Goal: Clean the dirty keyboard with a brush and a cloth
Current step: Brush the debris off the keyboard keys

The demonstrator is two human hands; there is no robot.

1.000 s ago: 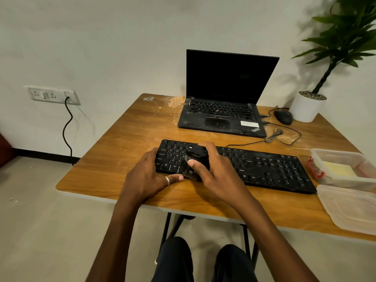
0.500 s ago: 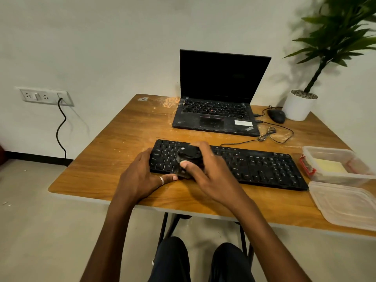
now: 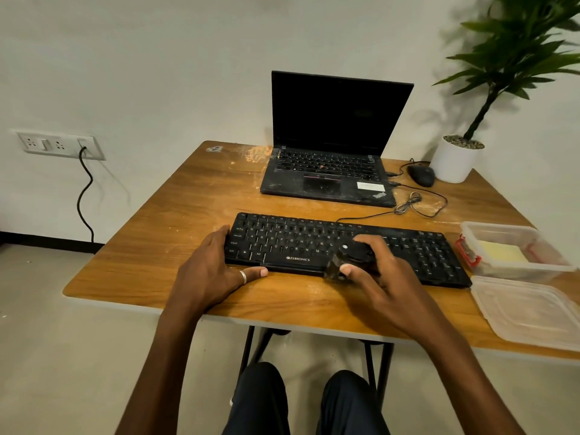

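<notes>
A black keyboard (image 3: 292, 243) lies across the wooden table (image 3: 175, 233) in front of me. My left hand (image 3: 213, 271) holds its left end, thumb along the front edge, fingers at the side. My right hand (image 3: 379, 277) grips a small black brush (image 3: 351, 255) with a white dot on top, pressed on the keys right of the space bar. A yellow cloth (image 3: 499, 252) lies in a clear box (image 3: 502, 233) at the right.
An open black laptop (image 3: 329, 171) stands behind the keyboard. A mouse (image 3: 420, 174) with a coiled cable and a white plant pot (image 3: 455, 161) sit at the back right. A clear lid (image 3: 530, 309) lies at the table's front right.
My right hand has slid the brush rightward along the keyboard, from its left part to right of the space bar. The left hand stays on the left end.
</notes>
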